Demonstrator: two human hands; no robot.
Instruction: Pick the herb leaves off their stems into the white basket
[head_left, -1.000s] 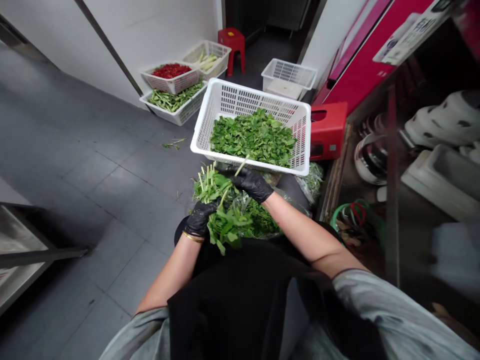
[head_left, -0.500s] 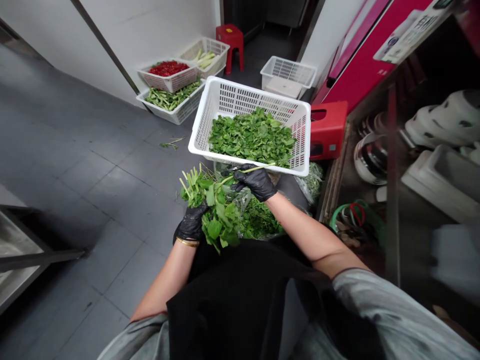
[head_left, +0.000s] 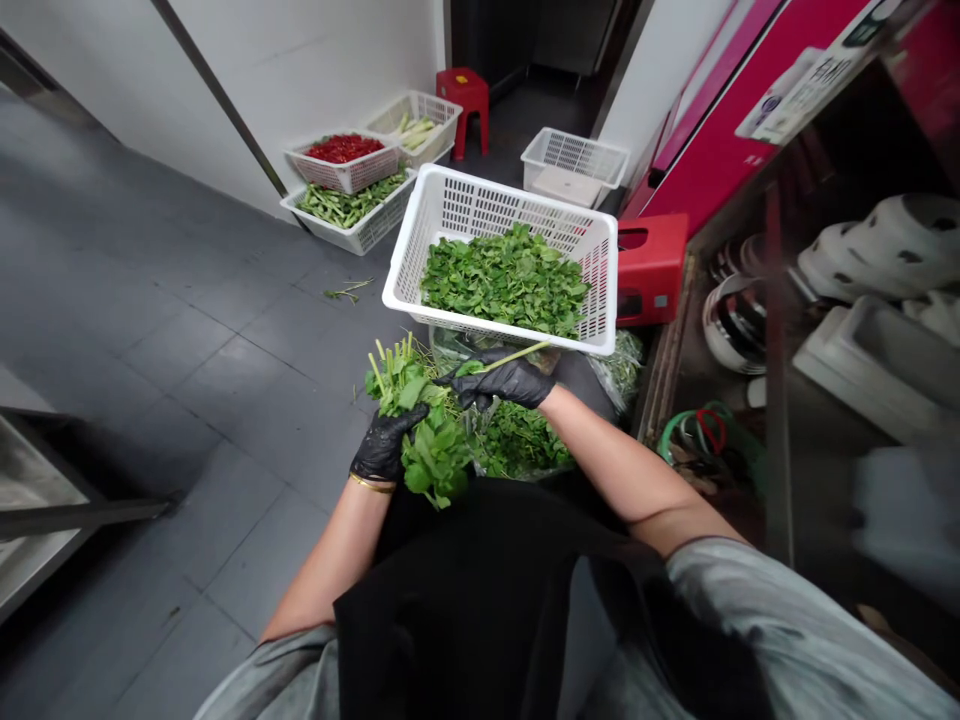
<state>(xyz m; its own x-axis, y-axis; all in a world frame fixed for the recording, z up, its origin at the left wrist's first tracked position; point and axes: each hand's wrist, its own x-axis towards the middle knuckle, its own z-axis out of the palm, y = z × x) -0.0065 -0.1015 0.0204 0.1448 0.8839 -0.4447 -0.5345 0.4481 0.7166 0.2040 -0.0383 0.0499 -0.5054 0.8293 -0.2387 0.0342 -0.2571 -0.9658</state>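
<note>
Black gloves cover both hands. My left hand (head_left: pixel 386 440) is closed around a bunch of leafy green herbs (head_left: pixel 435 450), its cut stems pointing up and its leaves hanging over my lap. Beside it, my right hand (head_left: pixel 506 380) pinches a single herb stem (head_left: pixel 523 354) that sticks out over the knuckles toward the right. The fingertips of that hand reach the edge of the bunch. Just beyond my hands stands a white slotted basket (head_left: pixel 501 326) with picked green leaves (head_left: pixel 506 280) in it. Below my right hand lies an open plastic bag of greens (head_left: pixel 521 440).
Left of the basket, crates hold red chillies (head_left: pixel 345 148), cut green stems (head_left: pixel 349 207) and pale stalks (head_left: pixel 415 130). A red stool (head_left: pixel 652 270) stands right of the basket, another red stool (head_left: pixel 463 95) farther back. Metal shelving with white containers (head_left: pixel 862 345) lines the right. Stem scraps (head_left: pixel 347 291) lie on the floor.
My right hand has moved slightly left and down, closer to the bunch, with the stem in its fingers. My left hand keeps its hold. The whole view has shifted slightly.
</note>
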